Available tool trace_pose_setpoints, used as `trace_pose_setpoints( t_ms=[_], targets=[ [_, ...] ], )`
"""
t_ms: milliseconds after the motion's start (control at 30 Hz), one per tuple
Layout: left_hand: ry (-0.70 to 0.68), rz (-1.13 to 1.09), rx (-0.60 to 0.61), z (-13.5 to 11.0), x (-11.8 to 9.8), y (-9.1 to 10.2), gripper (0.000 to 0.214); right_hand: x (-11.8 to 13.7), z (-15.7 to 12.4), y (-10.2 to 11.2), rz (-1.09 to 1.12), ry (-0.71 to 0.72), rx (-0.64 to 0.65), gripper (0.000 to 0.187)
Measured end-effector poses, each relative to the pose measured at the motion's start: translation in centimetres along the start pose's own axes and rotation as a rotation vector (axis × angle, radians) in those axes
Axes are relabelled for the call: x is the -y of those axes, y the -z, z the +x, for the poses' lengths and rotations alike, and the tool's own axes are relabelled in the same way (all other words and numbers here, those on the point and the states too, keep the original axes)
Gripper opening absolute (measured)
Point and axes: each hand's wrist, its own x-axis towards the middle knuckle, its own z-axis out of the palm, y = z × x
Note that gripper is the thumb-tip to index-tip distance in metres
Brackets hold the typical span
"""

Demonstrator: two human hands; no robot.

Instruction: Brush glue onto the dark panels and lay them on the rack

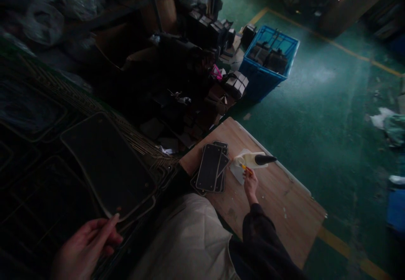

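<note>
The left hand (pixel 88 244) pinches the near edge of a dark, round-cornered panel (pixel 107 161) at left. Farther right, over the wooden surface (pixel 284 216), the right hand (pixel 251 183) grips a yellow-handled tool (pixel 246 169) — beside a panel stack (pixel 209 168).

Your table (pixel 284 216) looks like matt wood, the panels (pixel 209 168) on it smooth and matt, the cloth (pixel 190 237) on your lap creased, the bin (pixel 264 81) plastic, the floor (pixel 310 115) glossy.

Blue crate (pixel 261 81), yellow line (pixel 335 44) on green floor (pixel 322 119).
</note>
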Motion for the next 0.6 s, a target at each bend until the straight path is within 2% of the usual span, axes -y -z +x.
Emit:
trace_pose_setpoints(
  t_ms=[67, 167, 267, 433, 600],
  targets=[
    [-0.019, -0.015, 0.007, -0.1, 0.1, 0.2, 0.065, -0.4, 0.7, -1.4, 0.116, -0.112, -0.078, 0.044],
    [-0.025, -0.024, 0.034, -0.2, 0.1, 0.3, 0.067, -1.0, 1.7, -3.5, 0.276, -0.279, -0.183, 0.036],
    [-0.031, -0.021, 0.046, -0.4, 0.0, 0.3, 0.068, -1.6, 2.0, -4.5, 0.395, -0.403, -0.263, 0.029],
    [-0.015, -0.040, 0.063, -0.7, -0.2, 0.4, 0.065, -2.0, 0.6, -3.2, 0.503, -0.506, -0.337, 0.028],
    [-0.013, -0.078, 0.074, -0.9, -0.3, 0.4, 0.066, -1.7, -0.8, -1.2, 0.530, -0.495, -0.307, 0.027]
  ],
)
